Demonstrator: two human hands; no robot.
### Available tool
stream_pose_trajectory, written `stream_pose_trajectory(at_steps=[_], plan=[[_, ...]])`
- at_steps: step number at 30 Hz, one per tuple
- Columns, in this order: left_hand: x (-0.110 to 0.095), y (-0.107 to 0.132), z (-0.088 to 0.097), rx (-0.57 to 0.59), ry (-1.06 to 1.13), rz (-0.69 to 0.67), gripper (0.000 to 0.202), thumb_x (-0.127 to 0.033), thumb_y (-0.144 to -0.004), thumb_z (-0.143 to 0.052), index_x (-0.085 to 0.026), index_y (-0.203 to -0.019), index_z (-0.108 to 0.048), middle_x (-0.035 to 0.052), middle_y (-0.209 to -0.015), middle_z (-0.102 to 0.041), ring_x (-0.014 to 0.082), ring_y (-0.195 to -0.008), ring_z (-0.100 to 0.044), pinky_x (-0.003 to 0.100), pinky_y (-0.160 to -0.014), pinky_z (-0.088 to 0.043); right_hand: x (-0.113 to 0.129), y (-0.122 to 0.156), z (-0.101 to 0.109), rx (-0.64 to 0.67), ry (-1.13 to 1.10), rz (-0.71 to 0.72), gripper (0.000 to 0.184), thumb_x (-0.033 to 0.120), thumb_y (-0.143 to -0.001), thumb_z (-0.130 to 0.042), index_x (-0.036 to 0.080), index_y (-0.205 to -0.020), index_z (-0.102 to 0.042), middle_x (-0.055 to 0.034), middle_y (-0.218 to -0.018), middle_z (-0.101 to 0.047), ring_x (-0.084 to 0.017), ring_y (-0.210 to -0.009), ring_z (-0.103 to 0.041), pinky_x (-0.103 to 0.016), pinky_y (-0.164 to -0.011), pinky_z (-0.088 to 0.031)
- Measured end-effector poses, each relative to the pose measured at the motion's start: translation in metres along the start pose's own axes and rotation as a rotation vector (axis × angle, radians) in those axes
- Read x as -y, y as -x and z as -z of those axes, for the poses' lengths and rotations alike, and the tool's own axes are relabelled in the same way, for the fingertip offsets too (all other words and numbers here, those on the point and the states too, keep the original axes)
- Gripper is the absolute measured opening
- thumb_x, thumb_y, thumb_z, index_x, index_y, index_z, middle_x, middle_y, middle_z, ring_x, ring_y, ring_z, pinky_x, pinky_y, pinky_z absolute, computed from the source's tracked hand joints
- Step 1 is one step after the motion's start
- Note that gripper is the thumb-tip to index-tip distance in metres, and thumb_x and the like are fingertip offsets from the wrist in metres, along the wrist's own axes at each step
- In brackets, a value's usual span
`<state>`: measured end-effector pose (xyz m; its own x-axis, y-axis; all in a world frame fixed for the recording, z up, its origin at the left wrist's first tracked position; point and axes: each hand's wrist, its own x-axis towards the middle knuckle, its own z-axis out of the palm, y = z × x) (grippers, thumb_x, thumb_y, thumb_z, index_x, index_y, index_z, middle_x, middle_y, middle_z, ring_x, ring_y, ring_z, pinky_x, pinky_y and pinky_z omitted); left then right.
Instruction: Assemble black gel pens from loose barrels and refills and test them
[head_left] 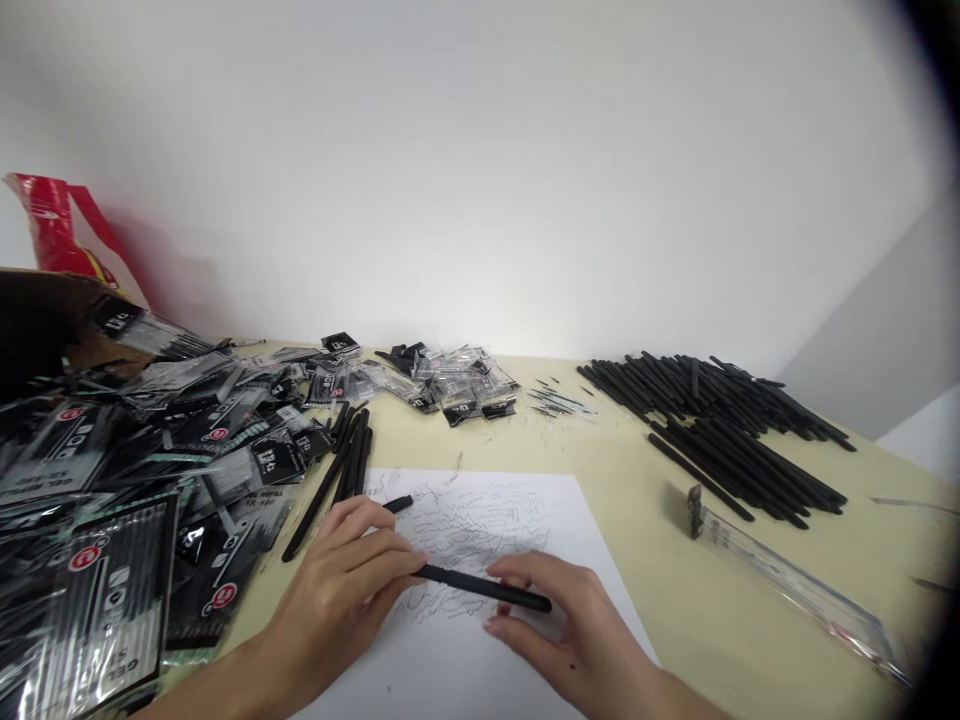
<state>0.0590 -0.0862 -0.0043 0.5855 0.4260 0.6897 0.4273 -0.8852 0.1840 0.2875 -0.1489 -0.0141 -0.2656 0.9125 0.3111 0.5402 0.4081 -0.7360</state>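
Over the paper, a black pen (469, 583) lies slantwise between my two hands. My left hand (345, 585) is closed on its left end. A short black piece like a pen cap (398, 504) sticks out past the left fingers; whether that hand grips it too is hidden. My right hand (566, 625) curls round the pen's right end, with fingertips behind it and the thumb below. The white paper (592, 550) beneath is covered in dark scribbled lines. Several black pens (349, 460) lie just beyond my left hand.
Clear packets of gel refills (112, 600) pile up at left, before a cardboard box (90, 330) and a red bag (75, 225). More packets (465, 380) and loose thin bits (559, 402) lie behind. Rows of black pens (735, 450) and a clear plastic strip (795, 580) are at right.
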Motion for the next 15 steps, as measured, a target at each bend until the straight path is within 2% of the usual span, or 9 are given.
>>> stream_pose_trajectory(at_steps=[4, 9, 13, 15], plan=[[-0.0007, 0.0004, -0.0005, 0.001, 0.021, -0.004, 0.016, -0.007, -0.079, -0.058, -0.02, -0.088, -0.062, 0.0002, -0.071, -0.066, 0.016, -0.073, -0.052, 0.035, -0.077, -0.039, 0.0004, 0.0008, 0.0021, 0.01, 0.043, 0.018, 0.008, 0.023, -0.084, -0.051, 0.019, -0.085, -0.058, -0.0025, -0.073, -0.061, -0.015, -0.068, -0.056, -0.024, -0.062, -0.044], [-0.0013, 0.0002, 0.0001, -0.005, 0.027, -0.001, 0.017, -0.006, -0.079, -0.058, -0.02, -0.088, -0.061, -0.0003, -0.071, -0.066, 0.0161, -0.074, -0.051, 0.035, -0.077, -0.038, 0.0057, -0.0006, 0.0057, 0.107, 0.083, -0.012, 0.023, 0.027, -0.09, -0.042, 0.018, -0.077, -0.058, -0.0022, -0.065, -0.055, -0.015, -0.064, -0.053, -0.024, -0.057, -0.041], [-0.001, -0.0003, 0.0009, 0.013, 0.015, -0.01, 0.019, -0.005, -0.078, -0.059, -0.02, -0.089, -0.061, -0.0002, -0.072, -0.066, 0.0161, -0.073, -0.052, 0.035, -0.077, -0.039, 0.0026, -0.0001, 0.0049, 0.088, 0.047, 0.005, 0.014, 0.028, -0.087, -0.05, 0.018, -0.095, -0.056, -0.0031, -0.078, -0.058, -0.015, -0.074, -0.054, -0.025, -0.065, -0.043], [-0.0013, -0.0004, 0.0011, 0.021, 0.014, -0.017, 0.019, -0.005, -0.077, -0.059, -0.02, -0.09, -0.061, 0.0001, -0.072, -0.066, 0.0165, -0.073, -0.052, 0.035, -0.077, -0.039, 0.0013, 0.0004, 0.0044, 0.075, 0.037, 0.008, 0.014, 0.026, -0.084, -0.054, 0.018, -0.096, -0.054, -0.003, -0.081, -0.058, -0.015, -0.074, -0.054, -0.025, -0.067, -0.043]])
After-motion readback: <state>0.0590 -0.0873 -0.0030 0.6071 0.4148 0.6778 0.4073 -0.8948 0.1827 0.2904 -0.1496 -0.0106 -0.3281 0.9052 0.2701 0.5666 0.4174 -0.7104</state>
